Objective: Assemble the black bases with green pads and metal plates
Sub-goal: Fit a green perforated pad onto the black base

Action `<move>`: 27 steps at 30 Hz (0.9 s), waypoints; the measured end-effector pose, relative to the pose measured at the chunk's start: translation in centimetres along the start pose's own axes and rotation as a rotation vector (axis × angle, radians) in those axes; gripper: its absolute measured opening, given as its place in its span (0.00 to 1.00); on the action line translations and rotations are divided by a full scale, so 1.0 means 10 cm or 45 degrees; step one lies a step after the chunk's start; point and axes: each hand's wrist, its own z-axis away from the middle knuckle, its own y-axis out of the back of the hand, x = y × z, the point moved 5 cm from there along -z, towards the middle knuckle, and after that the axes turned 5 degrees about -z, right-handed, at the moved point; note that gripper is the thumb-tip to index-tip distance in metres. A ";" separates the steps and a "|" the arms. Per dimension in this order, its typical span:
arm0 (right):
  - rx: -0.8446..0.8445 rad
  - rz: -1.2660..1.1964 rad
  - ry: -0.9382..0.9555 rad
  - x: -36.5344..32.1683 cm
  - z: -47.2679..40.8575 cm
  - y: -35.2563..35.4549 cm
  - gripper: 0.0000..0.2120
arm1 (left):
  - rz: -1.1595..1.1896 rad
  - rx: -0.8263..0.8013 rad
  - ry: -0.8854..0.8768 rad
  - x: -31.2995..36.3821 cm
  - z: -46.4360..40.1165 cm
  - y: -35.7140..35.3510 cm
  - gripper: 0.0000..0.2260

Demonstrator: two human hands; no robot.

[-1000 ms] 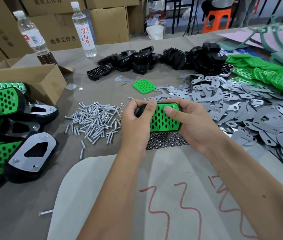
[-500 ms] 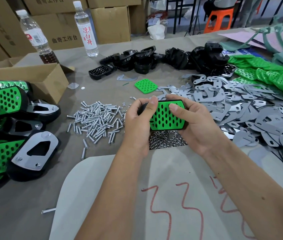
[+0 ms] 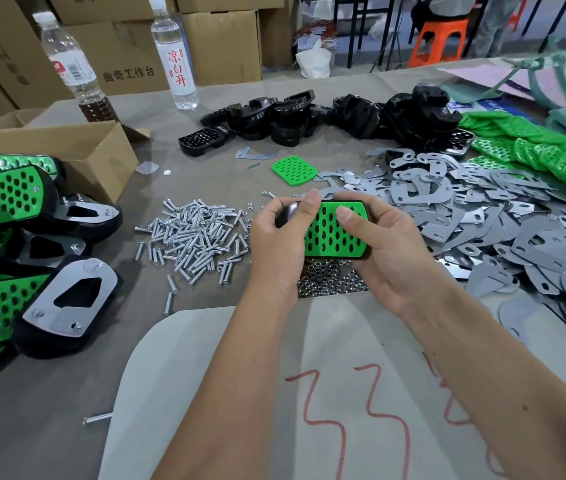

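Base (image 3: 335, 233) between hands (pad up)

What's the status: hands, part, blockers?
Left hand and right hand both grip the black base. Green pad seated in it, no metal plate fitted yet. Nothing in the way.

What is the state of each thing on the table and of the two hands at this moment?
black base: held in both hands, green pad seated, no metal plate visible
left hand: grips the base
right hand: grips the base, thumb on the pad
finished units: piled, plates screwed on
screws: loose heap
metal plates: loose heap
water bottles: upright, capped
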 end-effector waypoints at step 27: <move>-0.098 0.084 0.040 -0.15 0.09 -0.12 0.18 | 0.034 -0.060 -0.173 0.12 0.03 0.03 0.09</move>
